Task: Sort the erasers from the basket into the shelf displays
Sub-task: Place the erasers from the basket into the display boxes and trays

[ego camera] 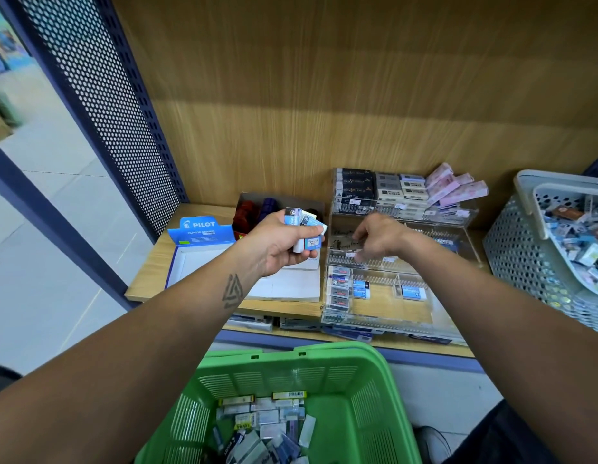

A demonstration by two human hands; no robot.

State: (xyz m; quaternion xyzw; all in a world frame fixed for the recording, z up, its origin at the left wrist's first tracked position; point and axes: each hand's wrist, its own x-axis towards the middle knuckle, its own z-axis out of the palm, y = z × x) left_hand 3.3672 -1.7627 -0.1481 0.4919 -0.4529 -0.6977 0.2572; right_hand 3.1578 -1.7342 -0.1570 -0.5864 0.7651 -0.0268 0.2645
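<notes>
My left hand [284, 244] grips a fan of erasers [306, 229], long axes pointing up away from my palm, while my right hand [379, 237], blurred, reaches with loose fingers into the clear display [404, 272] beyond.

the wooden shelf [147, 279] is carrying an open pilot box [198, 249] left, a clear acrylic display [391, 262] centre, and a grey basket [525, 249] right.

An open blue Pilot box [200, 242] stands near the shelf's left edge; behind it a cardboard box [254, 209] holds red and blue items; perforated metal panel [100, 105] rises alongside
</notes>
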